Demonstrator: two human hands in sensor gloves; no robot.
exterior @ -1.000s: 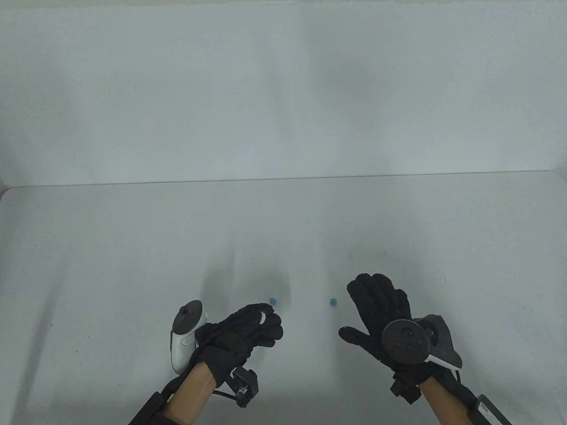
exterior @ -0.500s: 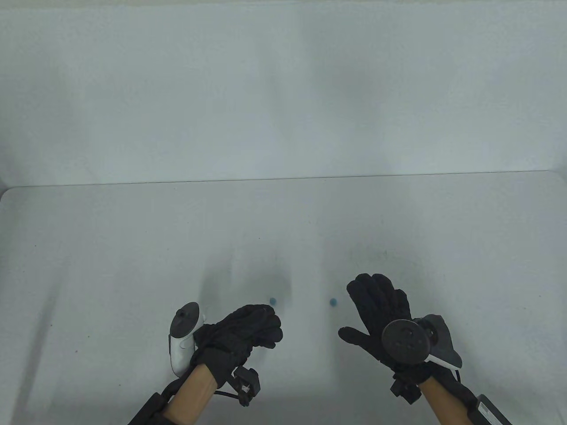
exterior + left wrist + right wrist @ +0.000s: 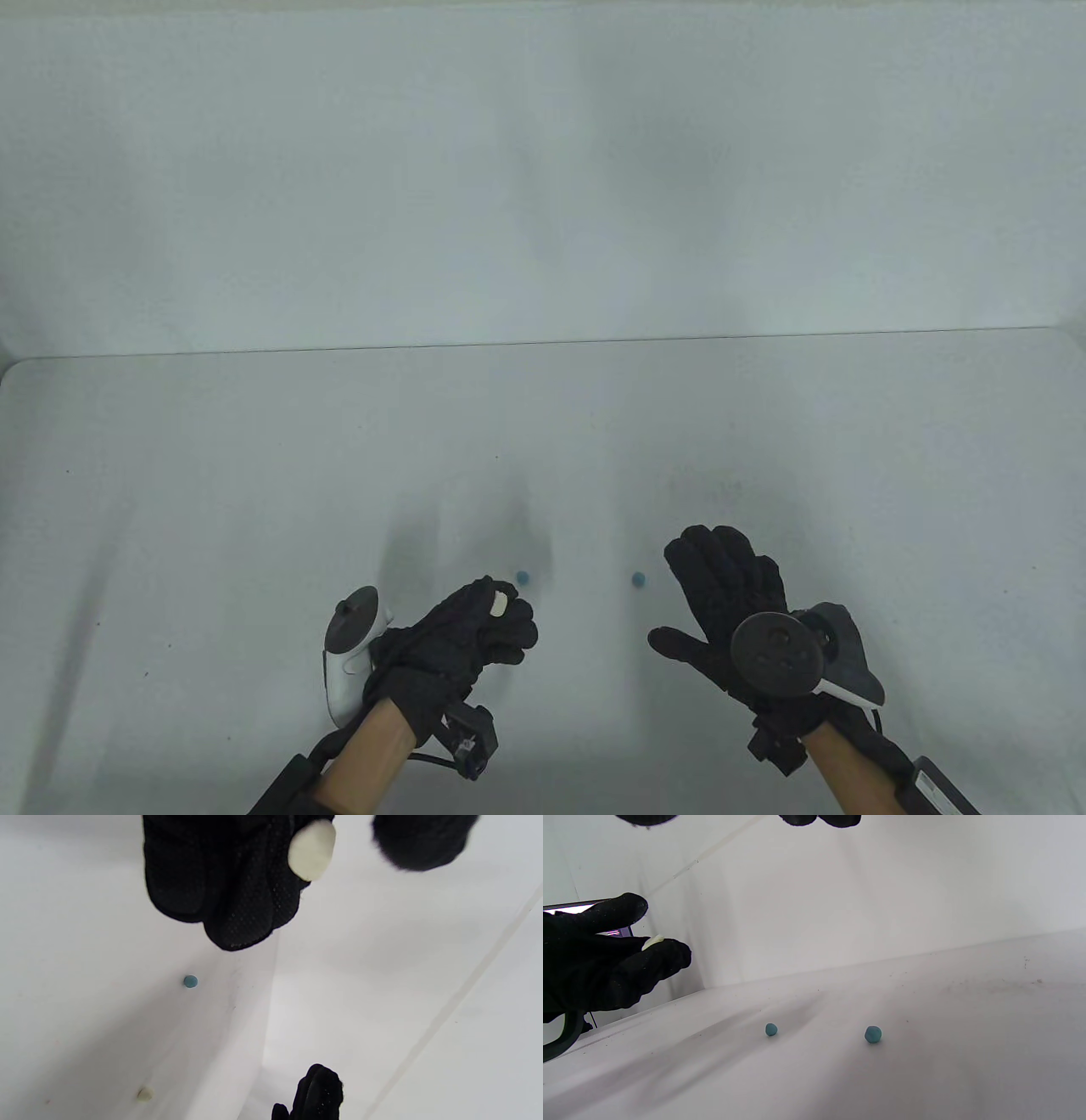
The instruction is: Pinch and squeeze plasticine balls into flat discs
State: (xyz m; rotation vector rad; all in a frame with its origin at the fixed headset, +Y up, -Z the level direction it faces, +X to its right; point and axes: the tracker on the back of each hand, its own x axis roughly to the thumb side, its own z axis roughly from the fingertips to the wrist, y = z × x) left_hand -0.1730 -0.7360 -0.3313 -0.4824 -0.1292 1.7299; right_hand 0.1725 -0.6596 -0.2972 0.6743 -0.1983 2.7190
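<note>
My left hand is curled and raised above the table. A flattened white plasticine disc lies on its index finger. The thumb is lifted off the disc with a clear gap, as the right wrist view also shows. Two small blue balls lie on the table between the hands, one at the left and one at the right. My right hand is open with its fingers spread, holding nothing, just right of the right blue ball.
A small cream ball lies on the white table near the left blue ball. The table's far edge meets a white wall. My right hand's fingertips show at the bottom of the left wrist view.
Half a second ago my left thumb covered the white disc. Now it has lifted and the disc shows again. The right hand and the blue balls have not moved.
</note>
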